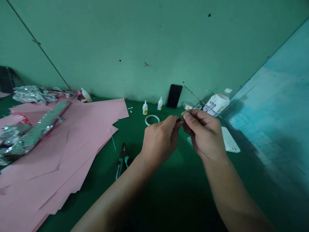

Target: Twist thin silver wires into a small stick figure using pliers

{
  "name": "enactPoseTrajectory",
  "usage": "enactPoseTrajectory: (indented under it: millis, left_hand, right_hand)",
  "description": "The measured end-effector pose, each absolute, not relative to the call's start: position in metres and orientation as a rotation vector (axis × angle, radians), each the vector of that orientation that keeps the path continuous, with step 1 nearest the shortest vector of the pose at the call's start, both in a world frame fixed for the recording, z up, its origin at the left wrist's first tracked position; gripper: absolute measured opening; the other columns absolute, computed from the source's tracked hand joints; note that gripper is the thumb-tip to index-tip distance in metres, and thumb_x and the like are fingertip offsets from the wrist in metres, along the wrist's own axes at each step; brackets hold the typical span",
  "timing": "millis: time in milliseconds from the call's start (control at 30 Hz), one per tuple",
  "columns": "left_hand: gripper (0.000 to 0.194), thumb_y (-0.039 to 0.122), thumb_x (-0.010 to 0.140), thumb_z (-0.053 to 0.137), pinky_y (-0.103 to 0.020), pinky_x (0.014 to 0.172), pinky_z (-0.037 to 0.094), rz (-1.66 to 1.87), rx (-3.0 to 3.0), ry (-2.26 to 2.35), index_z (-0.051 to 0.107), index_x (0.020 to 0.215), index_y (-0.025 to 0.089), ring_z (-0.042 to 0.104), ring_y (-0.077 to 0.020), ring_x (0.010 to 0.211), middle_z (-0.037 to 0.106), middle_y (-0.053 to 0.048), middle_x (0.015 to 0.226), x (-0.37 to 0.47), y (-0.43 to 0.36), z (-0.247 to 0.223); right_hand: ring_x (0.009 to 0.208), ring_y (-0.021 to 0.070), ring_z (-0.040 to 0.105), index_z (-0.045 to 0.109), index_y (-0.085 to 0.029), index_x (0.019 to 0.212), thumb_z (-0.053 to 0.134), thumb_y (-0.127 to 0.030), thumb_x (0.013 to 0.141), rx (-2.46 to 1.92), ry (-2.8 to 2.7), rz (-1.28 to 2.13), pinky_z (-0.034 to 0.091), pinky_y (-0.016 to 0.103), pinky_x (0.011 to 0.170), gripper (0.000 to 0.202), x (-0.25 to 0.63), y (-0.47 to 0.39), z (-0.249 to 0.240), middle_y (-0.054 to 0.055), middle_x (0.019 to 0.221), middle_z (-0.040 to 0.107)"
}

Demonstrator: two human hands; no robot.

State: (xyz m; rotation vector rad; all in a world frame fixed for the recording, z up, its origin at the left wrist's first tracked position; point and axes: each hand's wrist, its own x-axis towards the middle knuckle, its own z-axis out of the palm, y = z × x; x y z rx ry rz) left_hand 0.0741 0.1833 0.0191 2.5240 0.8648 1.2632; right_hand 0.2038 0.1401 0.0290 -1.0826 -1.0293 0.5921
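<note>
My left hand (161,137) and my right hand (205,133) meet above the green table, fingertips close together. Both are closed in a pinch around something small and dark, mostly hidden by the fingers. A thin twisted strand (192,93) rises behind my right hand and slants up to the left; whether it joins the held piece cannot be made out. Just beyond my left hand lies a white ring (152,120). Pliers with dark jaws and green handles (124,158) rest to the left of my left forearm.
Pink sheets (79,129) cover the left side, with crumpled foil (31,94) on them. Small white bottles (145,108) and a black phone (174,96) stand near the green wall. A labelled bottle (216,103) and a white packet (230,140) are at the right.
</note>
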Motion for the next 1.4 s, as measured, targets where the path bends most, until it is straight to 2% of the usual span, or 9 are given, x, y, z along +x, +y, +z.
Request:
enactPoseTrajectory:
  millis: [233, 500, 833, 1133, 1400]
  left_hand:
    - [0.017, 0.022, 0.1, 0.043, -0.027, 0.042, 0.017, 1.288, 2.788, 1.092, 0.055, 0.089, 0.018, 0.057, -0.0155, 0.042, 0.063, -0.001, 0.057, 0.077, 0.184, 0.011]
    - [0.024, 0.024, 0.103, 0.035, -0.026, 0.042, 0.016, 1.365, 2.739, 1.006, 0.052, 0.087, 0.017, 0.057, -0.0164, 0.04, 0.061, -0.001, 0.056, 0.079, 0.184, 0.008]
    - [0.024, 0.021, 0.101, 0.037, -0.025, 0.042, 0.016, 1.459, 2.732, 0.962, 0.049, 0.081, 0.017, 0.053, -0.0101, 0.041, 0.058, 0.001, 0.054, 0.08, 0.184, 0.005]
    - [0.021, 0.021, 0.098, 0.042, -0.024, 0.043, 0.024, 1.519, 2.503, 0.783, 0.052, 0.079, 0.018, 0.048, -0.0084, 0.042, 0.058, 0.002, 0.056, 0.08, 0.184, 0.005]
    - [0.018, 0.018, 0.099, 0.043, -0.023, 0.053, 0.041, 1.223, 2.197, 0.625, 0.06, 0.102, 0.015, 0.059, -0.0114, 0.059, 0.069, -0.004, 0.077, 0.078, 0.185, 0.019]
  right_hand:
    - [0.053, 0.0095, 0.043, 0.074, -0.02, 0.083, 0.075, -0.037, 0.08, -1.122, -1.005, 0.554, 0.035, 0.025, 0.046, 0.017, 0.201, 0.141, 0.027, -0.003, 0.061, 0.052]
    - [0.051, 0.0091, 0.044, 0.073, -0.019, 0.08, 0.076, -0.036, 0.08, -1.119, -0.992, 0.529, 0.036, 0.025, 0.045, 0.017, 0.199, 0.142, 0.026, -0.003, 0.058, 0.051]
    - [0.049, 0.009, 0.046, 0.072, -0.019, 0.079, 0.075, -0.035, 0.08, -1.112, -0.99, 0.527, 0.039, 0.025, 0.044, 0.016, 0.196, 0.143, 0.027, -0.003, 0.058, 0.052]
    - [0.051, 0.0094, 0.045, 0.071, -0.02, 0.08, 0.073, -0.036, 0.082, -1.12, -1.01, 0.592, 0.038, 0.025, 0.046, 0.016, 0.197, 0.141, 0.03, -0.003, 0.059, 0.051]
    - [0.048, 0.0087, 0.045, 0.066, -0.019, 0.073, 0.074, -0.035, 0.083, -1.175, -0.999, 0.524, 0.034, 0.024, 0.044, 0.021, 0.205, 0.141, 0.032, -0.005, 0.053, 0.049]
